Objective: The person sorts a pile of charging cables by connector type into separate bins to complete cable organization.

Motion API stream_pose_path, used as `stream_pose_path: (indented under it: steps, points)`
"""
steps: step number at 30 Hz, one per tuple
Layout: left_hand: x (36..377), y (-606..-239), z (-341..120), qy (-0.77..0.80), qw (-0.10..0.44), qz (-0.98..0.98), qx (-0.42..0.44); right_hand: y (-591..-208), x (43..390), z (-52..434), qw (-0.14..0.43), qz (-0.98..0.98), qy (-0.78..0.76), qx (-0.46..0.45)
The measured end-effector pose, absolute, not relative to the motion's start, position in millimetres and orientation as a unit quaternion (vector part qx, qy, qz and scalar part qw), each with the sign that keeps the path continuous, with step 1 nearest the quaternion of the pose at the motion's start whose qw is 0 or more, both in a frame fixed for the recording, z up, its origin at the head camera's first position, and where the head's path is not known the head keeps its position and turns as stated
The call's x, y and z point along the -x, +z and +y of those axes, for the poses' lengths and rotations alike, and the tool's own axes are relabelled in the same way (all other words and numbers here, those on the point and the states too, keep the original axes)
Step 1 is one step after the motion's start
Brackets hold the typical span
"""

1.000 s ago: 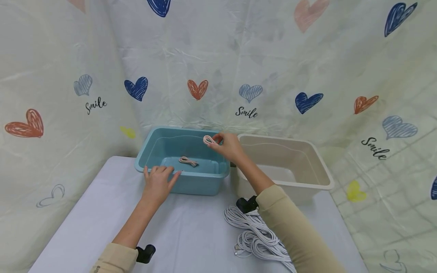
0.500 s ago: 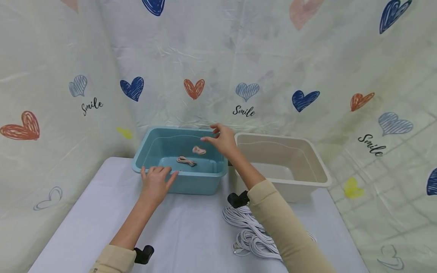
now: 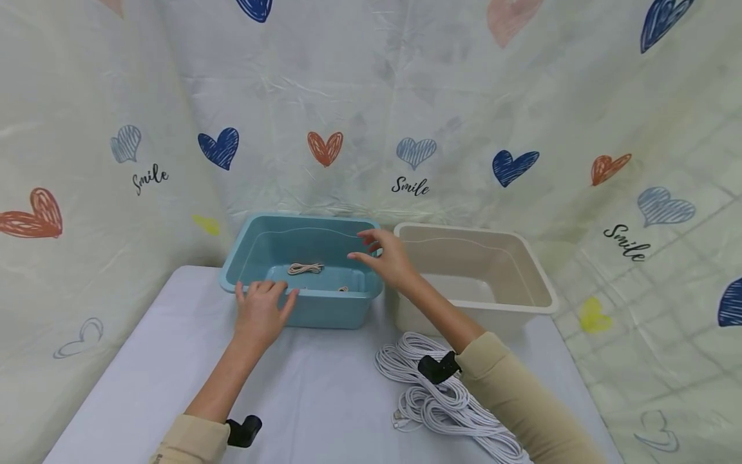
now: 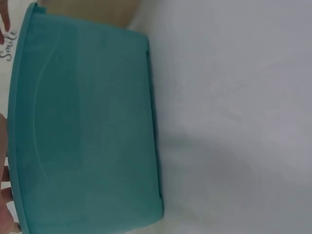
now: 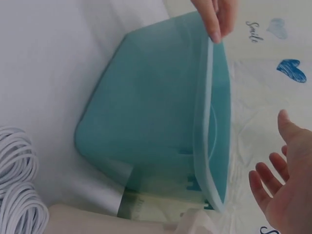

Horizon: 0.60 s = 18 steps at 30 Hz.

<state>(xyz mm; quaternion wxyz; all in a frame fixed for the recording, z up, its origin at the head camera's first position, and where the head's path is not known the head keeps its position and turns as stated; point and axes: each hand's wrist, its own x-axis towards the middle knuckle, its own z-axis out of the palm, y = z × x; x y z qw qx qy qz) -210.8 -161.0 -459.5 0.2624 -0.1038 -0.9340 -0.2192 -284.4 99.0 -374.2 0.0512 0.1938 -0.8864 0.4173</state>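
The right hand (image 3: 388, 258) gapes wide, holding nothing, by the right side of the blue bin (image 3: 321, 312); the left hand (image 3: 257, 314) holds its front rim. The white cables (image 3: 426, 390) lie personward of the right hand — the nearer 1 — slanting rightward. Inside, 1 tan bundle (image 3: 305, 268) lies crosswise. The sheet (image 3: 348, 71) reads "Smile" 3 times.

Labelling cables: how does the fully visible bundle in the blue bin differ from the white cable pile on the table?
Colour: the bundle is pinkish-tan; the cable pile is white.
Size: the bundle is one small hank; the cable pile is several larger overlapping coils.
Place: bundle in the blue bin, cable pile on the table.
Shared: both are looped cord.
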Motion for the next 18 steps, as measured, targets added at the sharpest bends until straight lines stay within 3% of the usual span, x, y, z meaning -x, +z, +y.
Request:
stream_pose_path:
  steps: [12,18]
  points:
    - [212,-463,-144,-0.196,0.304,-0.919,0.158,-391,251,130,0.111,-0.860,0.427,-0.257]
    - [213,-462,-125,-0.185,0.296,-0.919,0.184,-401,235,150,0.133,-0.858,0.424,-0.257]
